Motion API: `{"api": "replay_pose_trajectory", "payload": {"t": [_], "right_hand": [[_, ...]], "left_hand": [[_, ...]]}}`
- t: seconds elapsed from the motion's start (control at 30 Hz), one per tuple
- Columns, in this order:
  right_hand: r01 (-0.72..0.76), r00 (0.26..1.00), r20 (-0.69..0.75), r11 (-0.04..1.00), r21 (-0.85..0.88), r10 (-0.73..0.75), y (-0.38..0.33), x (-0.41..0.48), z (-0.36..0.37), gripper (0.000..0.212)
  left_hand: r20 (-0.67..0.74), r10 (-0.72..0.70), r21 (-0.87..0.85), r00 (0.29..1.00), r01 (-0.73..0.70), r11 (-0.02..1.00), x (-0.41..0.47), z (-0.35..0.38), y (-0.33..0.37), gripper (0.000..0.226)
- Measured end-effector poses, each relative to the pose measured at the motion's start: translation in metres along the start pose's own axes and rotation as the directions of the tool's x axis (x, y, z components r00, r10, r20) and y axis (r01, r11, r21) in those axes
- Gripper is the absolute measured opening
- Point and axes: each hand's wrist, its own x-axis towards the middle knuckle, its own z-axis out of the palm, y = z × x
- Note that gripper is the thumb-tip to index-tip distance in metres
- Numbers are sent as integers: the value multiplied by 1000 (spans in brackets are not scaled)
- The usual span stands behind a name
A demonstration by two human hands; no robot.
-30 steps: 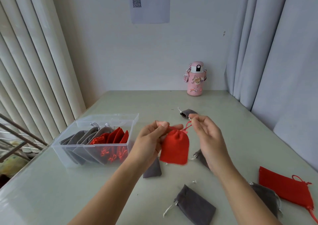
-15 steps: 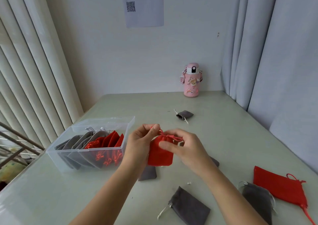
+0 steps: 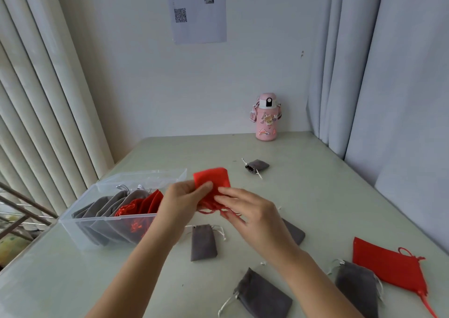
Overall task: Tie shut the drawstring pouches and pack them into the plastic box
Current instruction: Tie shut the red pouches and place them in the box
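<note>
A small red drawstring pouch [image 3: 211, 177] is held above the table, its flat bottom pointing away from me and its gathered mouth and red strings hanging towards me. My left hand [image 3: 185, 202] pinches its left side with thumb on top. My right hand [image 3: 245, 208] has its fingers at the gathered mouth and the strings. The clear plastic box [image 3: 102, 223] stands to the left, holding several grey and red pouches upright. Loose on the table lie grey pouches [image 3: 203, 242] [image 3: 263, 295] [image 3: 357, 285] [image 3: 256, 165] and another red pouch [image 3: 386, 266].
A pink water bottle [image 3: 266, 117] stands at the back by the wall. Curtains hang on the right, vertical blinds on the left. A metal rail [image 3: 21, 210] runs past the table's left edge. One more grey pouch [image 3: 295, 232] lies partly hidden under my right wrist.
The red pouch hung mouth-up between my hands with the right hand pulling its string; it now lies turned over, bottom away from me, strings dangling near my right fingers. The camera tilted.
</note>
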Motion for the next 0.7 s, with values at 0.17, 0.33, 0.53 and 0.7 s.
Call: {"api": "replay_pose_trajectory", "payload": {"t": [0.17,0.33,0.53,0.7], "right_hand": [[-184,931,323,983,19,168,-4,-5,-2,53],[-293,861,436,956,7,261,-7,-8,3,46],[-371,682,636,920,-124,361,-3,-11,5,51],[-420,645,652,898,-135,400,1,-14,8,47]], "left_hand": [[-212,154,-20,965,-162,987,8,-40,26,22],[-215,-105,236,971,156,959,23,-80,24,28],[-86,-181,792,980,178,584,31,-89,17,30],[-36,-279,861,960,171,478,43,-94,15,32]]}}
